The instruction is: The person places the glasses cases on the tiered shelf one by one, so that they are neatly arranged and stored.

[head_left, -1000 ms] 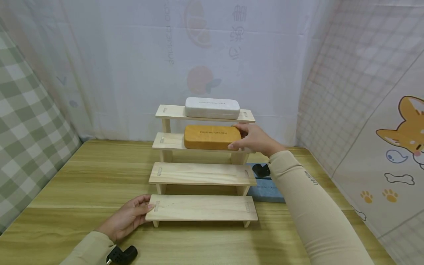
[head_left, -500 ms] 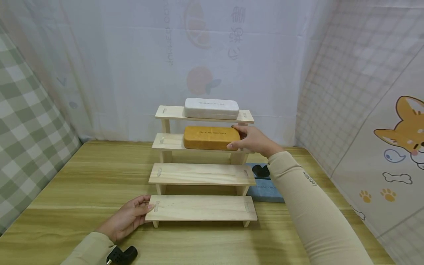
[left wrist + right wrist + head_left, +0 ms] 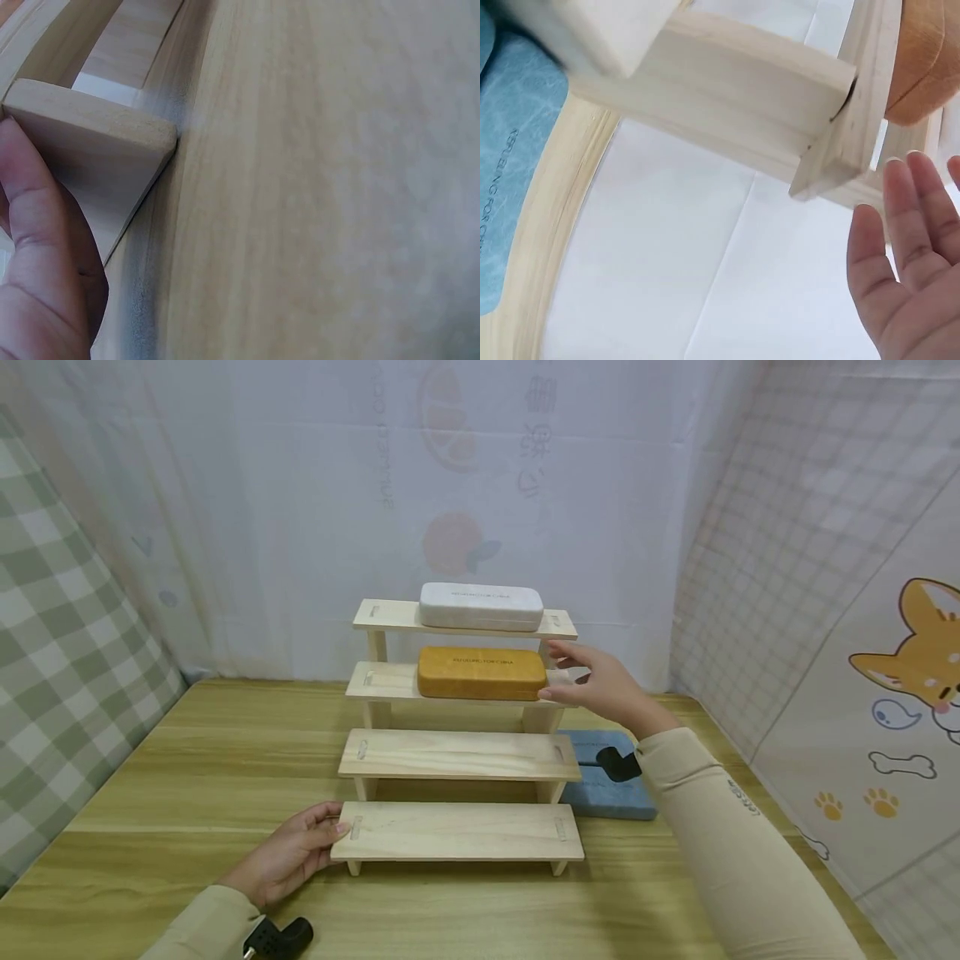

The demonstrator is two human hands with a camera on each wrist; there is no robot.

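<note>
A four-tier wooden display stand stands on the table. My left hand holds the left end of its lowest shelf, thumb over the edge; the left wrist view shows the fingers against the wooden leg. An orange-yellow glasses case lies on the second shelf from the top. Just off its right end is my right hand, thumb and fingers spread, holding nothing. In the right wrist view, a gap shows between the fingertips and the orange case. On the top shelf lies a white glasses case.
Two blue cases, a nearer one and a farther one, lie on the wooden table right of the stand, partly hidden by it. A white curtain hangs behind. Checked cloth borders the left side.
My right hand has let go of the orange-yellow case and moved a little to the right, fingers apart. The case stays on its shelf. My left hand has not moved.
</note>
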